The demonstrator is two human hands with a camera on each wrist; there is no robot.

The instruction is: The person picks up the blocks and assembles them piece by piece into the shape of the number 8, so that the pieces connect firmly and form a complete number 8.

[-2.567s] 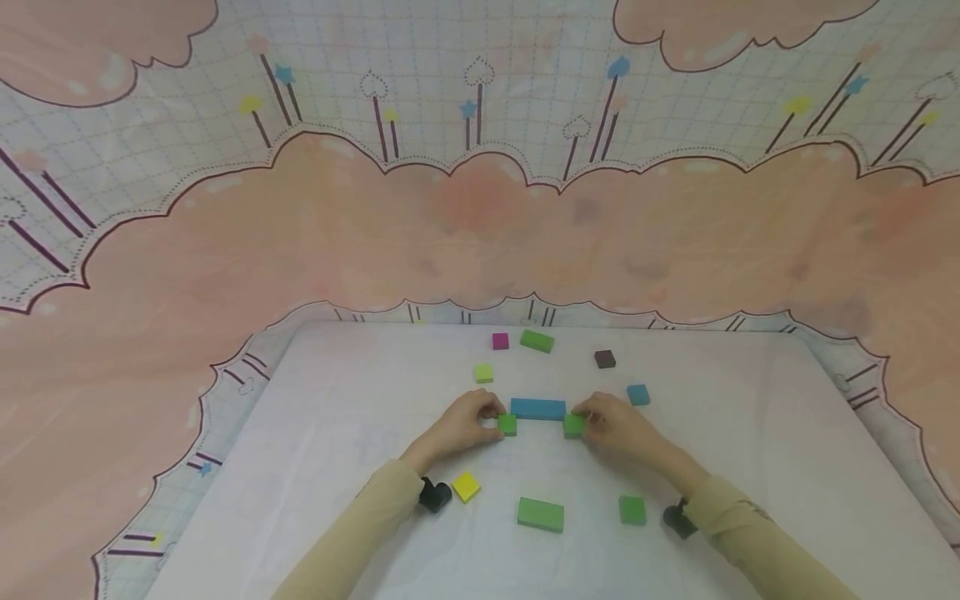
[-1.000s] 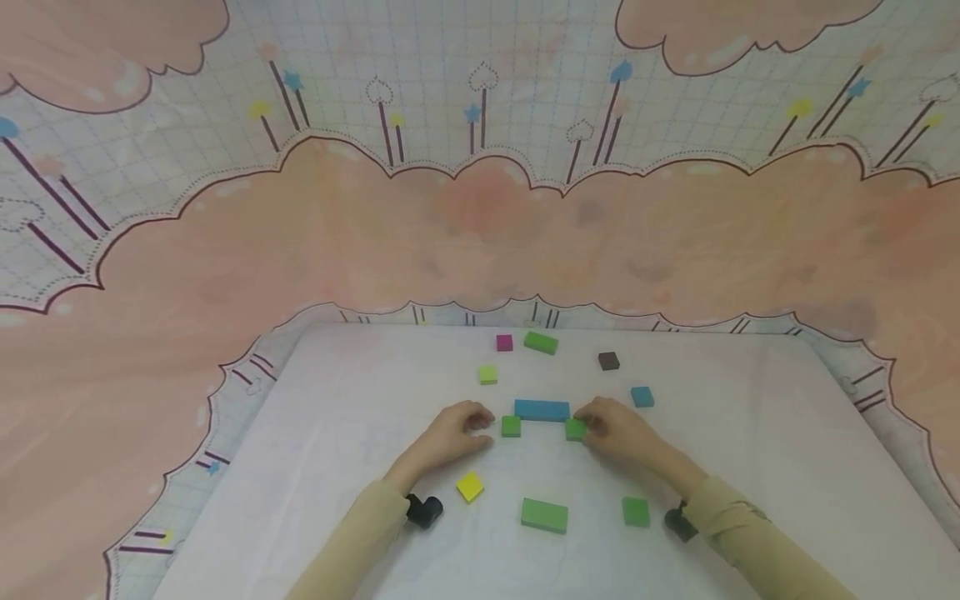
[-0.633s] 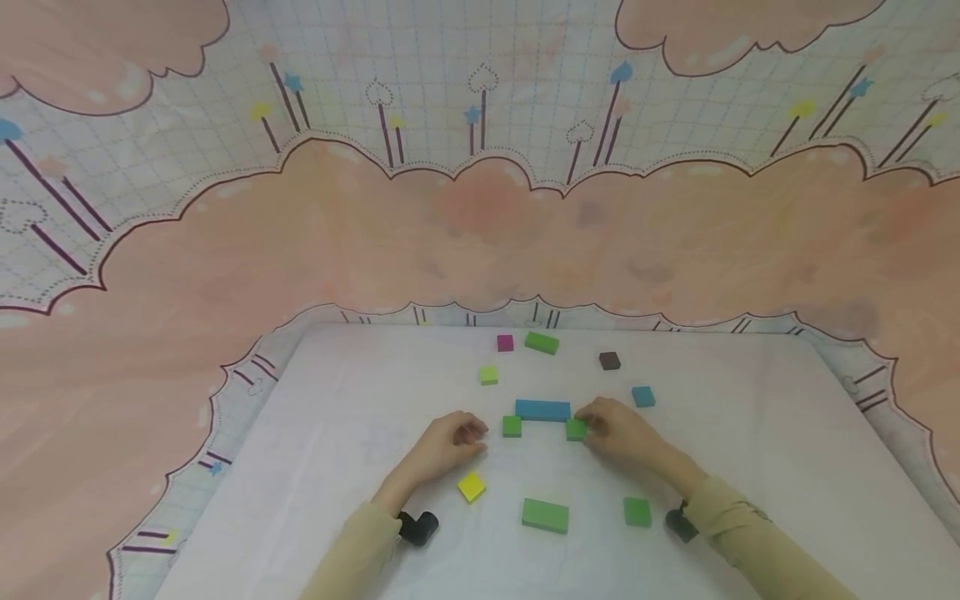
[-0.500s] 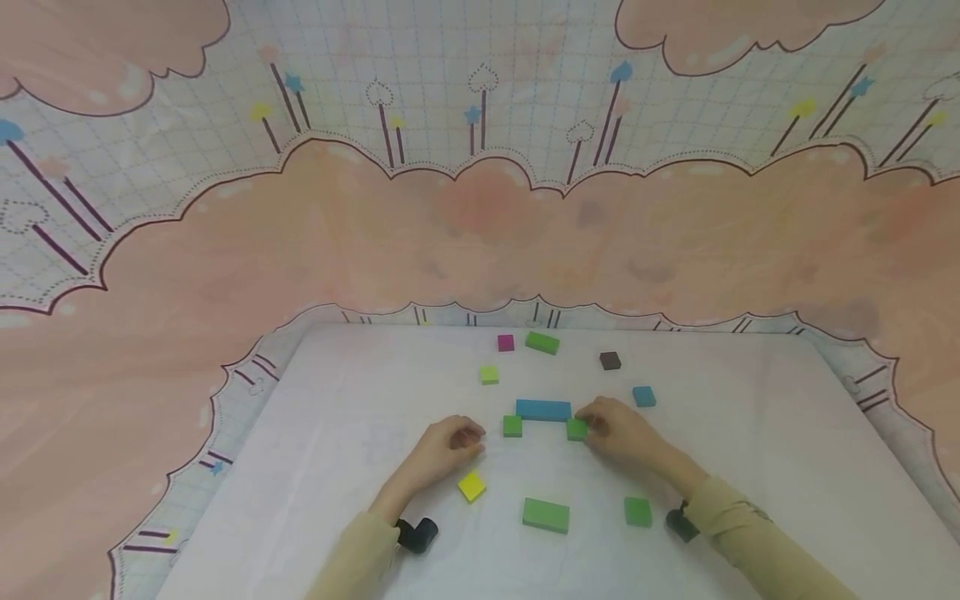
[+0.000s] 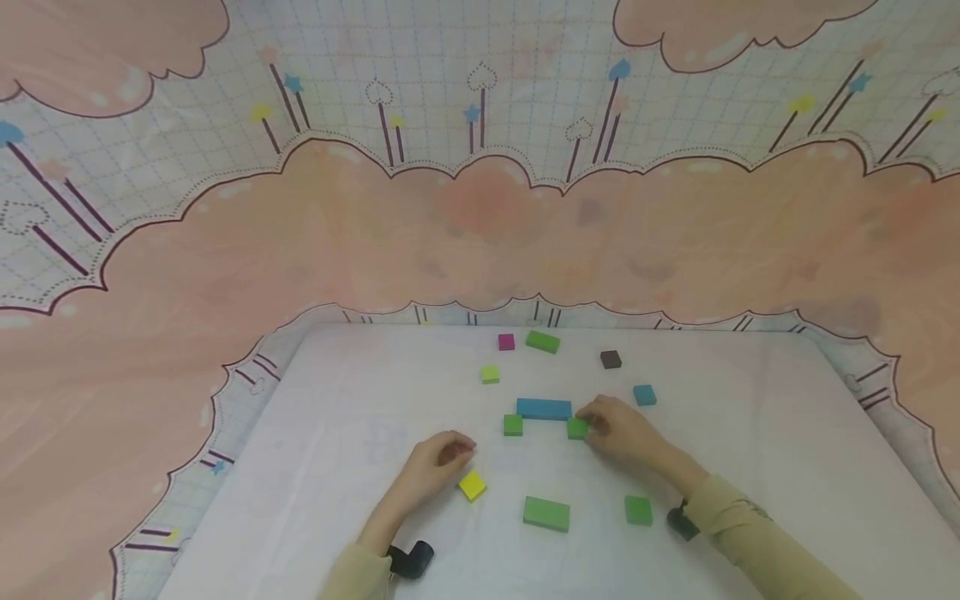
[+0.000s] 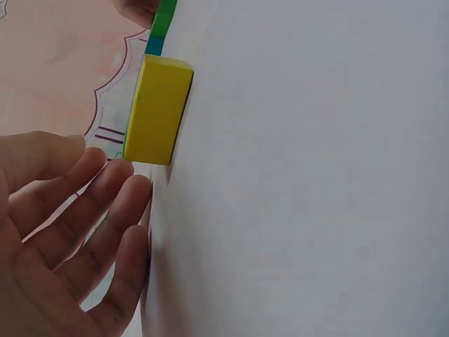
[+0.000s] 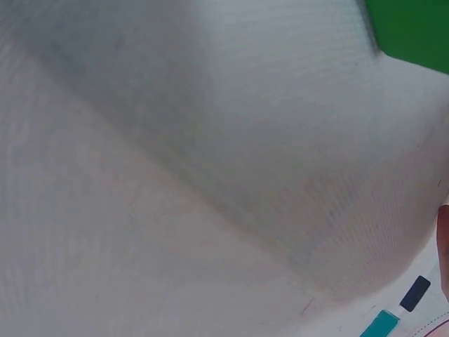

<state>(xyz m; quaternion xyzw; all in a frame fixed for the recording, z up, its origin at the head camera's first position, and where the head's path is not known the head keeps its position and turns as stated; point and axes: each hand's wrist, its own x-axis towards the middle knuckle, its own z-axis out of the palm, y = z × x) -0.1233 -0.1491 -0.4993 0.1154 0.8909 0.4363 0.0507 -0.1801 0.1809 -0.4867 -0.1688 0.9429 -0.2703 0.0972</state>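
Observation:
My left hand (image 5: 433, 468) is just left of the yellow block (image 5: 472, 485), fingers loosely bent and holding nothing; in the left wrist view the fingers (image 6: 116, 203) stand close to the yellow block (image 6: 160, 111). My right hand (image 5: 618, 429) pinches a small green block (image 5: 577, 428) at the right end of the long blue block (image 5: 543, 408). Another small green block (image 5: 513, 425) lies at the blue block's left end. The right wrist view shows only a fingertip (image 7: 443, 249) at its edge and part of a green block (image 7: 417, 28).
Nearer on the white table (image 5: 300, 467) lie a long green block (image 5: 546, 513) and a green square block (image 5: 638, 510). Farther back are magenta (image 5: 506, 342), green (image 5: 542, 341), lime (image 5: 490, 373), dark (image 5: 611, 359) and blue (image 5: 644, 394) blocks.
My left hand has let go of the left small green block and moved down and left, beside the yellow block. My right hand has stayed at its green block.

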